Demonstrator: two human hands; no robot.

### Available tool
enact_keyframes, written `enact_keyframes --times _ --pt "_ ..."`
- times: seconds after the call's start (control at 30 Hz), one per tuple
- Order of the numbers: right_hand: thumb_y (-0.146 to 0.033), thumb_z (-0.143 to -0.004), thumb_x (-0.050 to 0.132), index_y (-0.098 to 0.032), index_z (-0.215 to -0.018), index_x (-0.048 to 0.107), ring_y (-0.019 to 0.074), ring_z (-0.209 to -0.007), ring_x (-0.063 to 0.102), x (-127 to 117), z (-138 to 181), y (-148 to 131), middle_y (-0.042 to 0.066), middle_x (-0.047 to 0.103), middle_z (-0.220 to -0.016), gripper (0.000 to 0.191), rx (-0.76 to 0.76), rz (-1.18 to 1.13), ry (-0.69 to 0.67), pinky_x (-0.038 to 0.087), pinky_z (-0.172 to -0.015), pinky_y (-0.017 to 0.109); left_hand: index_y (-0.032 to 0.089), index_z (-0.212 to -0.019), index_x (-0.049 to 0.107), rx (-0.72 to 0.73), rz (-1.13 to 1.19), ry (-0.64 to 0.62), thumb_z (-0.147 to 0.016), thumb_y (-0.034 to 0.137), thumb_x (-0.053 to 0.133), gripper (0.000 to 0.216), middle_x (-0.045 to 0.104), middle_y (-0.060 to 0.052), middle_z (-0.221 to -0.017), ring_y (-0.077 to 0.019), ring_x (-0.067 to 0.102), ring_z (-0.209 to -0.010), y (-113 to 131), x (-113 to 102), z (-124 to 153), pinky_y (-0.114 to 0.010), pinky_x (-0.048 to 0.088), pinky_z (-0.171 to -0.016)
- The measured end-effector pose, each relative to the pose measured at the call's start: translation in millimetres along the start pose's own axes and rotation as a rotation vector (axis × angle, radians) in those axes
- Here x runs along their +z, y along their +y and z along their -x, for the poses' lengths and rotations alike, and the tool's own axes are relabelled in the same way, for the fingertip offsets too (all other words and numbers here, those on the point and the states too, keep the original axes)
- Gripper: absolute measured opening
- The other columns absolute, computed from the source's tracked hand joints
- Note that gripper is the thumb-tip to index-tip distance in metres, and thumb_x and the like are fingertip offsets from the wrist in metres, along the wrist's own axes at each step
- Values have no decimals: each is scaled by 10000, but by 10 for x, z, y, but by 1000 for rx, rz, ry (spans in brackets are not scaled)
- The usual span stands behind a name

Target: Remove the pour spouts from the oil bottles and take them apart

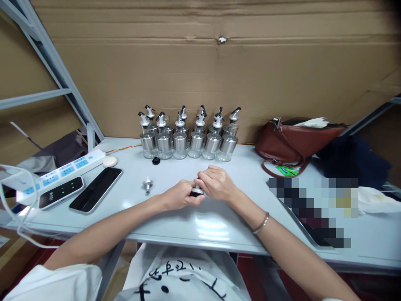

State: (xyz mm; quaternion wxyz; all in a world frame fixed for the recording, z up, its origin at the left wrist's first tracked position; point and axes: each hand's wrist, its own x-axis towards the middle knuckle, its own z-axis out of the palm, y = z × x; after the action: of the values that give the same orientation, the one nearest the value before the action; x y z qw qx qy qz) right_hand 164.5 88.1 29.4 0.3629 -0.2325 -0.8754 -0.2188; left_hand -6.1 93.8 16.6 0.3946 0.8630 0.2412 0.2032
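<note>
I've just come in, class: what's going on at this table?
Someone's left hand and right hand are closed around a small silver-and-black piece. A silver fitting and a black cap lie loose on the table. Beyond them stand glass-and-metal bottles, many topped with pourers.

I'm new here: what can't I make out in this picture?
- Head view: most of the metal-and-black piece, covered by the left hand and right hand.
- Head view: much of the back-row bottles, hidden behind the front-row bottles.
- Head view: the flat object on the right, blurred by pixelation.
</note>
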Motion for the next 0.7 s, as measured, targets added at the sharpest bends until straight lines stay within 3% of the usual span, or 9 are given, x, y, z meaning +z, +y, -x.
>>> enact_keyframes --times 0.3,0.47,0.57,0.7 --pt "-287 -1034 251 -174 -605 471 121 -422 414 60 9 -6 0 493 -476 495 48 27 -6 296 -538 268 165 -726 487 48 -42 43 -773 300 439 151 434 38 -611 -100 393 -572 -35 9 15 -216 335 -573" --pt "-306 -1038 158 -194 -557 398 97 -379 396 4 -18 1 -18 442 -449 549 390 -129 150 295 -482 247 177 -763 497 18 -198 -22 -727 245 584 117 546 11 -695 -119 484 -609 -88 -6 11 -216 372 -604" --pt "-331 -1019 230 -198 -558 387 93 -384 389 -96 -40 61 -28 420 -457 505 553 -223 239 294 -469 238 179 -850 516 15 -246 35 -754 235 592 135 601 0 -734 -128 547 -637 -146 -34 1 -214 405 -630" --pt "-373 -913 436 -196 -597 409 106 -468 394 -179 -8 283 -39 411 -503 363 858 -234 133 295 -496 224 176 -883 531 30 -350 154 -809 309 564 156 631 1 -716 -131 587 -619 -229 -83 -4 -216 419 -619"
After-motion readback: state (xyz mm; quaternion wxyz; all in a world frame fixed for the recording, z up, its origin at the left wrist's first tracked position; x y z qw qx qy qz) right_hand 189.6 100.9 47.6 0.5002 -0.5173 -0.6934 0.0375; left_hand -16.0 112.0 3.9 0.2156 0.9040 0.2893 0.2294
